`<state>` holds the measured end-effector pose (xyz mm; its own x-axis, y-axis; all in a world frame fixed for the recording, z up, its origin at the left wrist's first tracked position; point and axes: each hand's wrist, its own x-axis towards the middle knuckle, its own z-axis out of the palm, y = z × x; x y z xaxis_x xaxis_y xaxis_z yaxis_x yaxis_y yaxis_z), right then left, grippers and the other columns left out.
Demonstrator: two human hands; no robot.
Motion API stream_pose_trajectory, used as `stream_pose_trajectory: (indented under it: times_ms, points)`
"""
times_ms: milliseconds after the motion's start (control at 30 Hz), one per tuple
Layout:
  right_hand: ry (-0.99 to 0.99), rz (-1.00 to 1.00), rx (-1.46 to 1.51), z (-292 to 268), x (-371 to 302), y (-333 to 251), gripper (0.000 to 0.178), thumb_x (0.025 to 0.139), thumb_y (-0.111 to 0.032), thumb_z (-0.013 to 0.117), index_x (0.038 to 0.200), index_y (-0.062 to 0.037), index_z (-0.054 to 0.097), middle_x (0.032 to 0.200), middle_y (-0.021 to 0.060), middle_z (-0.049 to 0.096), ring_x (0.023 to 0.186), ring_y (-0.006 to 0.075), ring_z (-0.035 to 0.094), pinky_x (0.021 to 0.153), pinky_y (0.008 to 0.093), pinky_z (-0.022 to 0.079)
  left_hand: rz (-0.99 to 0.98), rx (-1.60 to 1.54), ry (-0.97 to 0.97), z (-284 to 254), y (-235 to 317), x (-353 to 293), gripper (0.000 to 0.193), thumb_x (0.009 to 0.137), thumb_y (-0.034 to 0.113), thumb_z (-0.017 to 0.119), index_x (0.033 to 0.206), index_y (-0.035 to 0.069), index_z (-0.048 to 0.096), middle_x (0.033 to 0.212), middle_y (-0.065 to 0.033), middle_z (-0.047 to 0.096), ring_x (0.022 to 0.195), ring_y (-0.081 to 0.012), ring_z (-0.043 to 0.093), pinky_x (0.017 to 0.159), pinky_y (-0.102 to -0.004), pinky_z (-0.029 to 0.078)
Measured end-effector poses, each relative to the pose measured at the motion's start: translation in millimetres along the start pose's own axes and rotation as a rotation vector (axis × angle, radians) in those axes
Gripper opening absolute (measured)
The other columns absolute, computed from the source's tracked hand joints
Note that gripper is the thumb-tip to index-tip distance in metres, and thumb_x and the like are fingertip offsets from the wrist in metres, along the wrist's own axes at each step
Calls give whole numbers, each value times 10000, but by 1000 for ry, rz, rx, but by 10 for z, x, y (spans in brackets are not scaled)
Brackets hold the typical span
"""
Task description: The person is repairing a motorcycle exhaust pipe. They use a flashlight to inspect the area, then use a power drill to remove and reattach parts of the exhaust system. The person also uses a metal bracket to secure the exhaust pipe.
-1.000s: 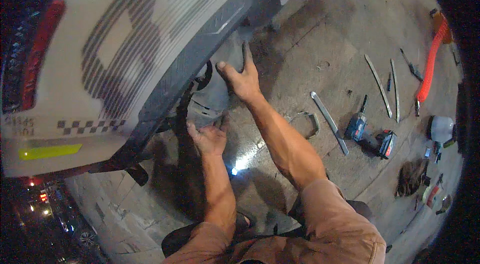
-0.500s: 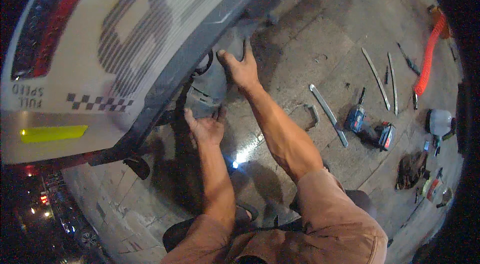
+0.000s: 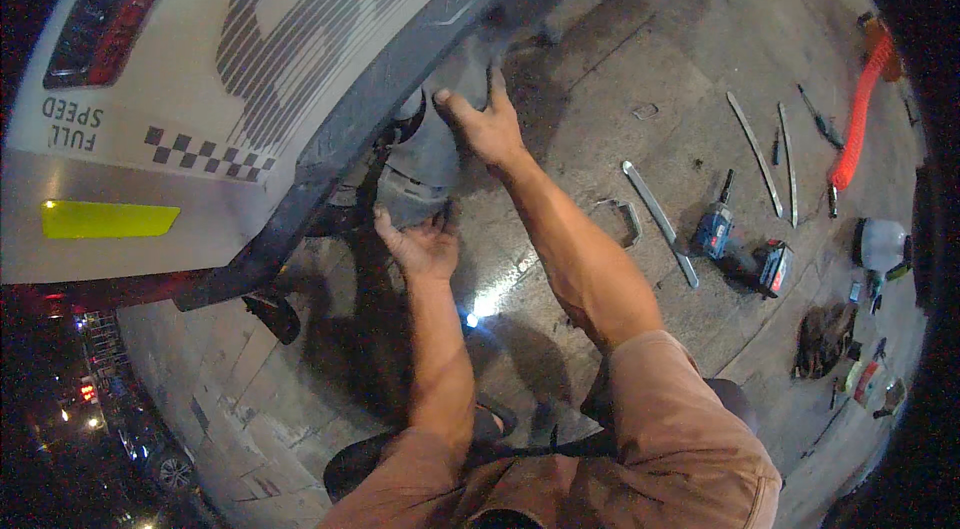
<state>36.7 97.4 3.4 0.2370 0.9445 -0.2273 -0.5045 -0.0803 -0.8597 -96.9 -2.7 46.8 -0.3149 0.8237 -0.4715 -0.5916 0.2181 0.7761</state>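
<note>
A grey, curved plastic-looking part [image 3: 425,167] sits against the underside of the dark lower trim [image 3: 440,29] of a white vehicle [image 3: 200,119]. My left hand [image 3: 424,251] grips its near end, thumb on one side and fingers curled beneath. Farther up, my right hand [image 3: 490,129] clasps the far portion, its thumb on the edge beside the vehicle and a finger along the outer side. Some fingertips are hidden behind the part. Between the part and the trim shows a dark gap; I cannot make out how the two join.
To my right lie a blue cordless power tool [image 3: 716,231], a flat metal bar [image 3: 660,224], two more thin bars, a metal bracket [image 3: 626,221] and a coiled orange hose [image 3: 862,114]. Gloves or dark cloth [image 3: 825,341] lie nearby. A bright light [image 3: 472,320] shines low between my arms.
The vehicle appears shifted slightly up and right in my view. Both hands keep their hold on the grey part, which sits a little differently, with more of the gap beside the trim showing.
</note>
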Motion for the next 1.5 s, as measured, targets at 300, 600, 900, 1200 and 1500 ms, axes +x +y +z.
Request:
stream_pose_trajectory:
  times_ms: [300, 600, 900, 1200, 1500]
  points:
    - [23, -39, -54, 261, -14, -14, 1078, 616, -416, 747, 1367, 115, 184, 1270, 293, 446, 1170, 334, 477, 984, 344, 370, 28, -54, -4, -153, 188, 96, 820, 685, 628, 615, 1299, 134, 390, 1313, -108, 375, 1138, -318, 411, 900, -487, 437]
    - [68, -170, -14, -98, 70, -167, 1014, 632, -386, 750, 1348, 120, 242, 1225, 286, 490, 1113, 312, 524, 953, 348, 397, -19, 156, -59, 238, 44, -1, 790, 716, 603, 602, 1297, 109, 395, 1260, -124, 439, 1103, -314, 460, 902, -468, 447]
    - [-108, 36, 359, -328, 305, 137, 885, 768, -401, 652, 1385, 29, 184, 1298, 207, 427, 1170, 287, 445, 970, 360, 367, -147, 88, -33, 160, -203, -51, 718, 767, 612, 533, 1283, 133, 396, 1247, -138, 409, 1129, -327, 402, 962, -483, 348]
    - [-256, 320, 455, -641, 458, 493, 828, 794, -321, 628, 1383, -31, 124, 1262, 171, 444, 1149, 287, 451, 960, 407, 370, -83, -9, -157, -143, -422, 269, 516, 837, 410, 597, 1238, 127, 438, 1228, -98, 449, 1072, -301, 460, 895, -449, 439]
    - [-552, 317, 682, -960, 89, 823, 738, 784, -557, 546, 1323, -79, 389, 1317, 93, 460, 1197, 293, 435, 1006, 446, 337, 100, 73, -366, -736, -676, 298, 524, 774, 217, 668, 1244, 131, 454, 1241, -43, 499, 1137, -233, 466, 909, -436, 401]
